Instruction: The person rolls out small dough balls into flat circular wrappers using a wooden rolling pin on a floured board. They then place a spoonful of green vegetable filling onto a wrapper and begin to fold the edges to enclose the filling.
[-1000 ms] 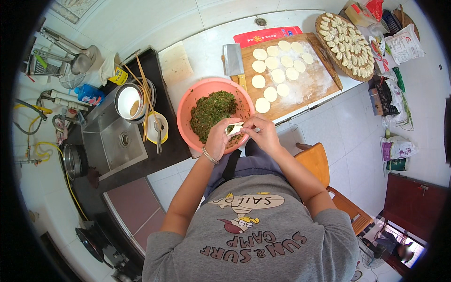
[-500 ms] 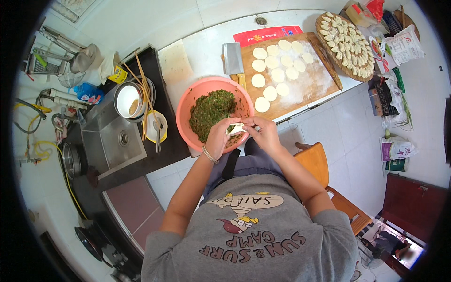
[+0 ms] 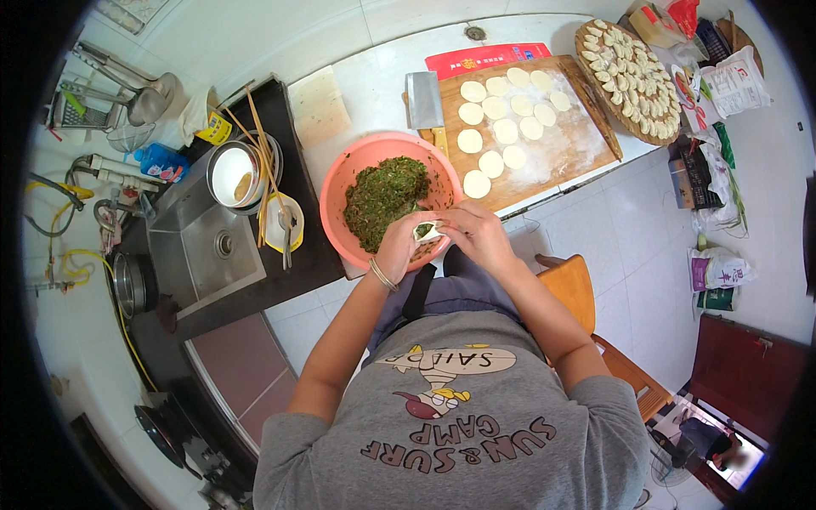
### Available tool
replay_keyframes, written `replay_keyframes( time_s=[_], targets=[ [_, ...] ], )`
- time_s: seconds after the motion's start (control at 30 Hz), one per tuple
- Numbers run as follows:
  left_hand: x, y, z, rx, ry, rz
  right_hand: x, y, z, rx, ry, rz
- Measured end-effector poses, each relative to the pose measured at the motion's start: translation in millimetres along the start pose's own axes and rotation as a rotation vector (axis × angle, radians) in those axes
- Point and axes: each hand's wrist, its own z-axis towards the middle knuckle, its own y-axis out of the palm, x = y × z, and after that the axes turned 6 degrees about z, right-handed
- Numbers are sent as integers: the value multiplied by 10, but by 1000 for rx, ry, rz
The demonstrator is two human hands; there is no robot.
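Over the near rim of a pink basin [image 3: 334, 227], my two hands meet around one dumpling [image 3: 427, 232]. Its white wrapper is folded partway, with green filling showing in the opening. My left hand [image 3: 397, 246] cups the dumpling from the left, a bangle on its wrist. From the right, the fingertips of my right hand [image 3: 478, 236] pinch the wrapper's edge. Chopped green filling [image 3: 387, 200] fills much of the basin. Just beyond my right hand, round dough wrappers [image 3: 506, 131] lie in rows on a floured wooden board [image 3: 565, 161].
A cleaver [image 3: 424, 102] lies left of the board. Far right, a round tray [image 3: 586, 42] holds many shaped dumplings. Left are a steel sink [image 3: 200, 285], stacked bowls [image 3: 231, 180] and long chopsticks [image 3: 259, 127]. A wooden chair [image 3: 569, 293] stands by my right side; a person [image 3: 710, 442] is beyond the doorway.
My right fingers have shifted slightly along the wrapper's edge, and more green filling shows in the opening. Both hands stay at the basin's near rim.
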Motion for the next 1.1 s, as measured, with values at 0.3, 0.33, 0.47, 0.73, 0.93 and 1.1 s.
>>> replay_keyframes(
  time_s=[0.3, 0.33, 0.47, 0.73, 0.93, 1.1],
  targets=[
    [54, 97, -29, 36, 49, 85, 131, 67, -50, 28, 25, 51],
    [66, 94, -35, 23, 12, 64, 150, 67, -67, 40, 64, 91],
    [76, 28, -40, -23, -64, 46, 103, 30, -47, -7, 27, 30],
    [114, 101, -54, -15, -78, 114, 56, 27, -24, -86, -89, -32],
    [53, 27, -35, -15, -94, 121, 27, 18, 4, -114, -120, -85],
    [25, 21, -29, 13, -114, 160, 52, 73, -21, -53, -4, -7]
  ],
)
